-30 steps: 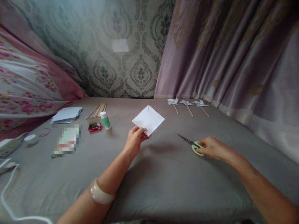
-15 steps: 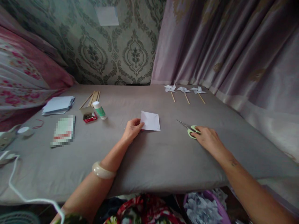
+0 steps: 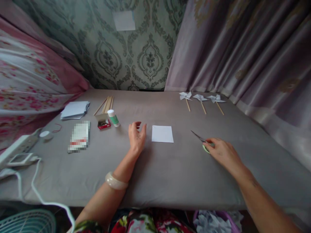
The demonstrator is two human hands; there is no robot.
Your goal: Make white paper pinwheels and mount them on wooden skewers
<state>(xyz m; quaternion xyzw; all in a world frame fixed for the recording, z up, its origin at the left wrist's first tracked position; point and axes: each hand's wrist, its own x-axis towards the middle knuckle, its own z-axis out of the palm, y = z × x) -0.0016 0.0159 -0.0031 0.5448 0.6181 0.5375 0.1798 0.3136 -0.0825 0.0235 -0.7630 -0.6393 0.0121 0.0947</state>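
A square of white paper (image 3: 162,134) lies flat on the grey cloth, with a crease mark near its upper left corner. Just left of it, my left hand (image 3: 137,136) is raised a little, fingers apart and holding nothing. My right hand (image 3: 222,150) grips a pair of scissors (image 3: 199,137) by the green handles. Their pointed blades look closed and aim up and left, toward the paper but apart from it.
Three paper pinwheels (image 3: 200,98) lie at the back right. At the left are a paper stack (image 3: 74,110), wooden sticks (image 3: 106,104), a small red box (image 3: 104,124), a glue stick (image 3: 113,118) and a power strip (image 3: 20,147). A purple basket (image 3: 229,220) stands below the table edge.
My left hand has let go of the white paper and drawn back to its left. The right hand still has the scissors, now turned more on edge. The whole view has shifted.
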